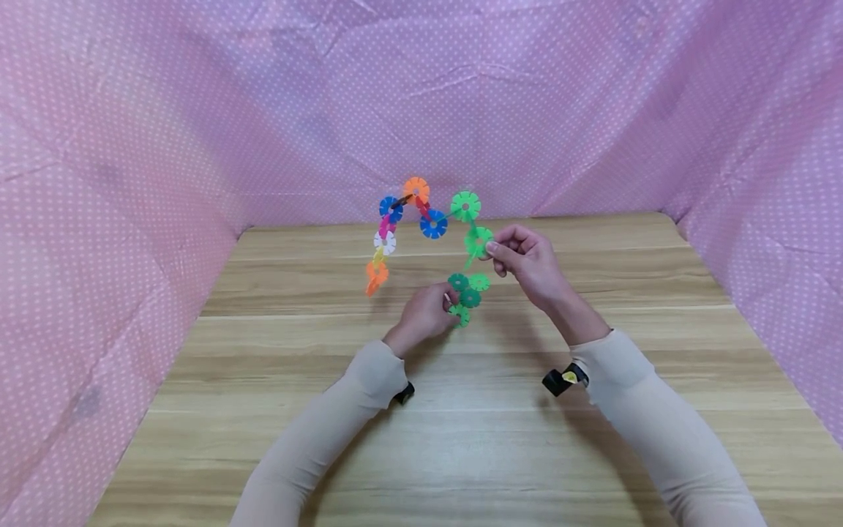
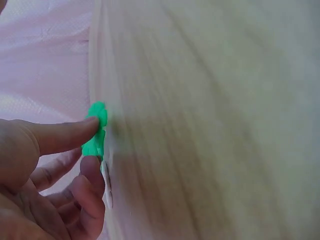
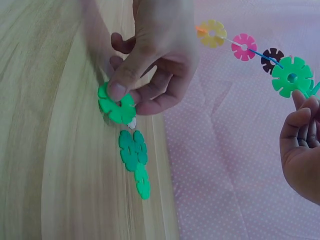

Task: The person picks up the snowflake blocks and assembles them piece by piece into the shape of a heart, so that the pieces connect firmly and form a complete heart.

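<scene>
My right hand [image 1: 530, 265] pinches a light green notched plastic disc [image 1: 478, 241] at the near end of a linked chain. The raised chain arches left through another light green disc [image 1: 465, 206], a blue disc [image 1: 433, 224], a top orange disc [image 1: 416, 191], a white disc [image 1: 385, 242] and a low orange disc [image 1: 377, 273]. Close to the tabletop, my left hand [image 1: 431, 313] pinches a loose light green disc [image 3: 117, 106] between thumb and fingers. Beside it lie two dark green discs [image 1: 470, 298] and one light green disc [image 1: 479, 282].
A wood-grain table [image 1: 276, 410] spreads under both arms. Pink dotted cloth [image 1: 474, 110] hangs behind it and along both sides. Near the left fingertips, a small whitish piece [image 3: 132, 123] shows on the table. A black band [image 1: 560, 380] is on the right wrist.
</scene>
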Demonstrator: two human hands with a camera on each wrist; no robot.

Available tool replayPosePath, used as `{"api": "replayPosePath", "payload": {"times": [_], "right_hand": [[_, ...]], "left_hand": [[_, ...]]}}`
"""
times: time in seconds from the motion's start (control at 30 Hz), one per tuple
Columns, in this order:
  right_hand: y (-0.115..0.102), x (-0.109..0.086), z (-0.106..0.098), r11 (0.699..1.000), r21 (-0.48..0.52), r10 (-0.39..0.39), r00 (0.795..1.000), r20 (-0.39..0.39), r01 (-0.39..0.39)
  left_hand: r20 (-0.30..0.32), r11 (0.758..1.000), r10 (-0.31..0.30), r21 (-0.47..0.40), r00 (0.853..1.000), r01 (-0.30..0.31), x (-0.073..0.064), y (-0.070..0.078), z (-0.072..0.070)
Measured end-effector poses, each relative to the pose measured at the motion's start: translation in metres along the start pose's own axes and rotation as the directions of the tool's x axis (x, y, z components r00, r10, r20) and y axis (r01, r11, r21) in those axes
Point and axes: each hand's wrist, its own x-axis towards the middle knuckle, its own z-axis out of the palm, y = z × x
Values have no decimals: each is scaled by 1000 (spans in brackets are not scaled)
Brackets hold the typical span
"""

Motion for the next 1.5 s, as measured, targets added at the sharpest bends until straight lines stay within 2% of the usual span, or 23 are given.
{"api": "replayPosePath", "payload": {"times": [0.2, 0.27, 0.3, 0.37, 0.4, 0.47, 0.57, 0.63, 0.77, 0.87, 0.93, 1.03, 1.13, 1.33, 1.5], "right_hand": [[0, 0, -1, 1000, 19, -5, 1000, -11, 6], [0, -1, -2, 1000, 23, -4, 1000, -14, 4], [0, -1, -2, 1000, 25, -3, 1000, -15, 3], [-1, -1, -2, 1000, 28, -1, 1000, -18, 2], [-1, -2, -2, 1000, 30, -1, 1000, -20, 1], [-1, -2, -2, 1000, 30, -1, 1000, -20, 1], [-2, -2, -1, 999, 37, -2, 1000, -17, 3], [-1, -3, 0, 999, 39, -4, 1000, -14, 5], [-1, -3, 1, 998, 58, -14, 1000, -16, 15], [-1, -4, 1, 997, 70, -28, 1000, -13, 29], [-1, -5, 1, 996, 78, -39, 999, -10, 39], [-1, -6, 1, 994, 96, -53, 999, -9, 54], [-1, -6, 0, 992, 107, -62, 998, -14, 63], [-1, -8, -3, 991, 117, -63, 998, -22, 65], [-2, -7, -5, 989, 131, -66, 998, -24, 68]], "left_hand": [[-78, 994, -1, -106, 997, -7, -13, -4, -7], [-108, 984, -12, -178, 994, -7, -17, -5, -10], [-116, 971, -22, -238, 993, -7, -20, -5, -12], [-116, 923, -32, -384, 993, -15, -24, -5, -15], [-113, 886, -37, -463, 993, -19, -25, -4, -16], [-105, 791, -52, -611, 993, -23, -28, -3, -19], [-110, 665, -70, -746, 991, -36, -32, 0, -22], [-130, 607, -82, -793, 988, -53, -33, 2, -24], [-155, 522, -108, -850, 982, -77, -37, 9, -27], [-164, 476, -119, -875, 979, -89, -39, 14, -29], [-170, 454, -116, -885, 979, -100, -40, 17, -30], [-180, 429, -107, -895, 978, -118, -42, 23, -31], [-198, 433, -105, -891, 975, -135, -43, 25, -29], [-240, 464, -113, -871, 964, -162, -42, 27, -25], [-291, 511, -79, -833, 953, -212, -43, 32, -24]]}}
